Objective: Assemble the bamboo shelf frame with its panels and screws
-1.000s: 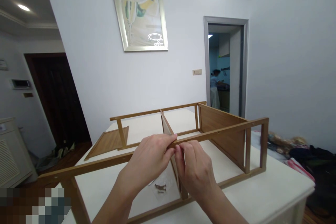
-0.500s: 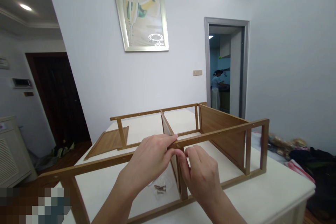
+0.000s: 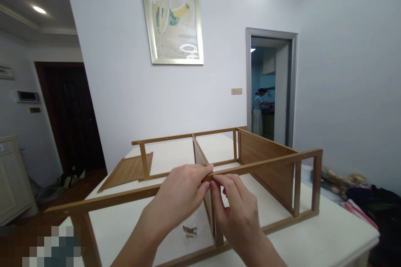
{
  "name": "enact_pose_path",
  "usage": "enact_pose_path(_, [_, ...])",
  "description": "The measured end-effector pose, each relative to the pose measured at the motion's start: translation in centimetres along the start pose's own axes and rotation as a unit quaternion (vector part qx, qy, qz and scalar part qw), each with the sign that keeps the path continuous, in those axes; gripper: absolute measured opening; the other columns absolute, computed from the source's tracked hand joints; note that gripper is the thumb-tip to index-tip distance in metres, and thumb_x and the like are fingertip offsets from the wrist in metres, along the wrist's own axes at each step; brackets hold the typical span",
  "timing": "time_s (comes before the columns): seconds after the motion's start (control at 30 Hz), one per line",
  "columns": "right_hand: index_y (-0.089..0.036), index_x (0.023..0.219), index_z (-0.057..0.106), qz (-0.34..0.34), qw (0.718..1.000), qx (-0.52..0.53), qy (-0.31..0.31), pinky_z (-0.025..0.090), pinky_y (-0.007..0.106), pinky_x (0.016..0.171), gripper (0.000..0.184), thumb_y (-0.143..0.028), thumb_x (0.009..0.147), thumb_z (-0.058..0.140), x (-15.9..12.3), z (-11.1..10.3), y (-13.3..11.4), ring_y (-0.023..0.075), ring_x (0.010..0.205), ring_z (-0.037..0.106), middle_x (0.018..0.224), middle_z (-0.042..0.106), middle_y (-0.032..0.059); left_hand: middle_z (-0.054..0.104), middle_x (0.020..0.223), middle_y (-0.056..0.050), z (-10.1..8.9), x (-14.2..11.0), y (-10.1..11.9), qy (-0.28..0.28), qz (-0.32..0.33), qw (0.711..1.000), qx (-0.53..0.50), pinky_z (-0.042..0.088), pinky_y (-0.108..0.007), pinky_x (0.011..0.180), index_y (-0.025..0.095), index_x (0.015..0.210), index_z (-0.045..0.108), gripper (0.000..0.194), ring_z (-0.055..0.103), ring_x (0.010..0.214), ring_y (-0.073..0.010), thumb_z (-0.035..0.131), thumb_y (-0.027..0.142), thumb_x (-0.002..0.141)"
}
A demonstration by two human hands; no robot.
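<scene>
A wooden shelf frame (image 3: 260, 162) lies on its side on the white table, with a middle shelf panel (image 3: 200, 151) and an end panel (image 3: 266, 156) fitted between its sides. My left hand (image 3: 181, 187) is closed over the upper front rail where the middle panel meets it. Right beside it, my right hand (image 3: 236, 206) pinches thumb and forefinger together against the rail's front face at that joint. Whatever small thing is in the pinch is hidden by the fingertips. Several screws (image 3: 189, 230) lie on a clear plastic bag below my left hand, inside the frame.
A loose wooden panel (image 3: 127, 170) rests on the white table (image 3: 332, 233) at the far left. Clothes and bags (image 3: 360, 196) are piled beyond the right edge. A person (image 3: 258, 108) stands in the room through the doorway.
My right fingertips have closed in on the joint, covering the small metal spot that showed on the rail. My left hand keeps its hold. The view has tilted up slightly.
</scene>
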State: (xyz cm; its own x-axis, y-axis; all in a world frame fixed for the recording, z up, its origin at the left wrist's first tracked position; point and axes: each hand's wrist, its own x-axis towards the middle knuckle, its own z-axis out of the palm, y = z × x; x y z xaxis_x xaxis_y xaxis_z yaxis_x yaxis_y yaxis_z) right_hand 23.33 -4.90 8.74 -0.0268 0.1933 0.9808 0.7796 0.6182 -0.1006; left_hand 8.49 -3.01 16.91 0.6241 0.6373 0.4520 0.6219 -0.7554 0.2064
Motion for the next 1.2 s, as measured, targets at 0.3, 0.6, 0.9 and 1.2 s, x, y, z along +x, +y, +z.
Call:
enact_pose_path(0.3, [-0.017,0.096,0.056,-0.018,0.998,-0.060,-0.008,0.047,0.028,0.065,0.009,-0.010,0.090,0.053,0.7,-0.1,-0.2,0.0158,0.075,0.059,0.080,0.062,0.0050,0.071,0.084,-0.001,0.0,0.1,0.1,0.000,-0.008,1.000,0.002,0.047,-0.028,0.075,0.025,0.097,0.068,0.023,0.065,0.079,-0.0179,0.046,0.022,0.092])
enact_pose_path(0.6, [-0.020,0.070,0.046,-0.066,0.980,-0.186,-0.021,0.026,0.029,0.050,0.026,-0.016,0.095,0.049,1.4,0.4,0.1,0.0132,0.055,0.040,0.063,0.046,-0.0007,0.071,0.082,-0.001,-0.1,0.1,0.3,0.005,-0.004,1.000,0.005,0.047,-0.027,0.072,0.024,0.092,0.068,0.024,0.065,0.076,-0.0170,0.044,0.018,0.091])
enact_pose_path(0.9, [-0.019,0.082,0.049,-0.016,0.994,-0.109,-0.023,0.035,0.026,0.053,0.014,-0.021,0.095,0.052,1.0,-0.1,0.0,0.0126,0.059,0.048,0.070,0.053,0.0006,0.072,0.085,-0.003,0.1,0.1,0.1,0.004,0.000,1.000,0.018,0.049,-0.028,0.074,0.024,0.103,0.068,0.029,0.066,0.078,-0.0183,0.043,0.018,0.090])
enact_pose_path(1.2, [-0.018,0.091,0.050,-0.009,0.997,-0.075,-0.034,0.044,0.026,0.058,0.006,-0.012,0.092,0.049,0.9,0.0,-0.3,0.0155,0.069,0.057,0.077,0.057,0.0033,0.072,0.087,0.000,0.0,0.1,0.0,0.000,0.000,1.000,0.002,0.047,-0.029,0.077,0.026,0.097,0.067,0.022,0.066,0.081,-0.0178,0.046,0.022,0.092])
